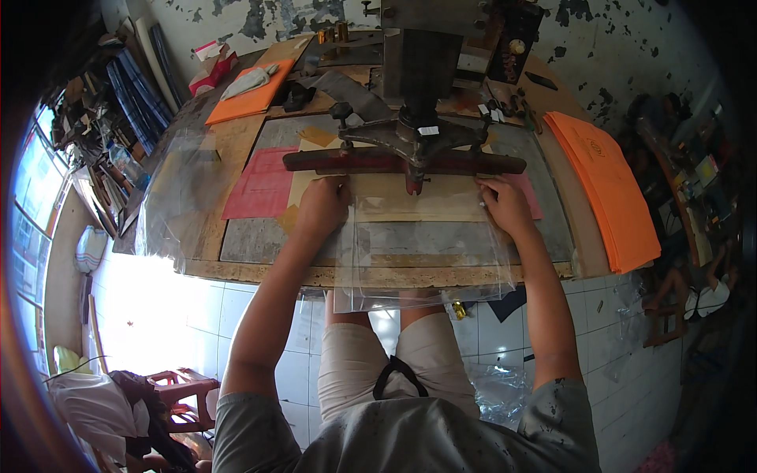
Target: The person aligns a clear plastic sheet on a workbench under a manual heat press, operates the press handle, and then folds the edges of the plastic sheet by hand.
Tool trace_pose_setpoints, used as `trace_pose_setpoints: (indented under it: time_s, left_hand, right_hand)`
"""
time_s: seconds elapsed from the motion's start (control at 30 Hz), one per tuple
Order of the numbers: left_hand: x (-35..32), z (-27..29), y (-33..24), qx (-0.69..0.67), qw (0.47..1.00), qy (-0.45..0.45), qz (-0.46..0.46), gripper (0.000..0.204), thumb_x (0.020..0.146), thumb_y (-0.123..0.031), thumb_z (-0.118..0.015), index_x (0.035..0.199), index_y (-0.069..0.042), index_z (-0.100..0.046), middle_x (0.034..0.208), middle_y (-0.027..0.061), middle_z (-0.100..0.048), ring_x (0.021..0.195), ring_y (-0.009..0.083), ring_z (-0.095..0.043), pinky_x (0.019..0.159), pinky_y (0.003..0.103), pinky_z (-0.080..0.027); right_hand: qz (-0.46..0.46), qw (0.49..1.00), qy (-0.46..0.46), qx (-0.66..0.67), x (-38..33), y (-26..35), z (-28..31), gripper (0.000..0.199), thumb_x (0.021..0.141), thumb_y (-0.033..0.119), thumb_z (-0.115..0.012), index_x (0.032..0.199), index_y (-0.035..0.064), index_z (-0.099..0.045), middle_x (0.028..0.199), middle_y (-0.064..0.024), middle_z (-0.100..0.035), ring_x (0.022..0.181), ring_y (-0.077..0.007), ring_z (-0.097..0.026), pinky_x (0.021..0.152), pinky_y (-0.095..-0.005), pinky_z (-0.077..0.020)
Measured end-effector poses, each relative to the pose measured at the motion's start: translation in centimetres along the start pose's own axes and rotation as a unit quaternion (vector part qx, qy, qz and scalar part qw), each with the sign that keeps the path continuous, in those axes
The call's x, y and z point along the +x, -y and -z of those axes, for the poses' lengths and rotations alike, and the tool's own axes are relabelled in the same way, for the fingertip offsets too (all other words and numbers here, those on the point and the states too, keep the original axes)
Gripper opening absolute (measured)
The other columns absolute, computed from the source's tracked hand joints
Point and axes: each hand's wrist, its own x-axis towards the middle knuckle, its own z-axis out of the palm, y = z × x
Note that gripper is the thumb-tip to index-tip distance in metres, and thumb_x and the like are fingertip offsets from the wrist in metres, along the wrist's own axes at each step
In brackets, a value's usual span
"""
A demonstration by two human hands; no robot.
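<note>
Both hands pressed flat and well apart on a clear plastic bag (426,252): the left hand (322,206) at its upper left corner, the right hand (505,206) at its upper right. That bag lay on the desk (236,158), its top edge under a dark red press bar (394,162), its lower end overhanging. Slick, thin film could probably creep or crease under uneven pressure. Flat orange envelopes (611,197) sat stacked to the right.

A dark red bar (404,162) is seen above a clear plastic sheet (426,244); an orange paper stack (611,193) is laid along the wooden table's (260,272) right edge, a pink sheet (264,185) at left.
</note>
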Motion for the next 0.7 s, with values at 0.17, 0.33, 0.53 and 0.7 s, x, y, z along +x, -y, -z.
trace_pose_setpoints:
  time_s: [0.17,0.33,0.53,0.7]
  left_hand:
    - [0.0,-0.3,0.6,0.007,1.000,-0.004,0.003,0.030,0.092,-0.019,-0.065,0.113,0.000,-0.075,0.085,0.0258,-0.072,0.080,0.0387,-0.073,0.075,0.046,-0.055]
    - [-0.2,-0.2,0.5,0.003,1.000,-0.020,-0.015,0.028,0.093,-0.019,-0.065,0.111,0.001,-0.074,0.090,0.0264,-0.073,0.086,0.0401,-0.073,0.078,0.047,-0.055]
    - [-0.6,-1.0,0.8,0.022,0.998,-0.048,-0.020,0.023,0.091,-0.016,-0.063,0.104,-0.003,-0.077,0.086,0.0260,-0.072,0.084,0.0441,-0.071,0.079,0.053,-0.056]
    - [-0.5,-0.4,0.4,0.009,1.000,0.002,0.020,0.027,0.091,-0.018,-0.062,0.111,-0.006,-0.077,0.098,0.0249,-0.074,0.093,0.0424,-0.071,0.085,0.051,-0.056]
  right_hand:
    - [0.003,1.000,0.000,0.005,0.0,0.3,0.0,0.026,0.094,0.014,-0.065,0.117,0.0072,-0.076,0.110,-0.0176,-0.072,0.097,-0.0379,-0.070,0.085,-0.0434,-0.0562]
    - [0.000,1.000,0.001,-0.006,0.0,0.1,-0.5,0.026,0.094,0.013,-0.064,0.117,0.0057,-0.076,0.109,-0.0187,-0.072,0.096,-0.0385,-0.070,0.085,-0.0429,-0.0560]
    - [-0.022,0.999,0.020,-0.027,-0.3,1.0,0.2,0.028,0.096,0.012,-0.062,0.120,0.0072,-0.075,0.110,-0.0187,-0.071,0.097,-0.0348,-0.070,0.086,-0.0419,-0.0553]
    - [-0.016,1.000,0.021,-0.013,-0.3,0.8,-0.4,0.028,0.098,0.012,-0.061,0.122,0.0074,-0.075,0.111,-0.0178,-0.071,0.100,-0.0343,-0.070,0.087,-0.0422,-0.0546]
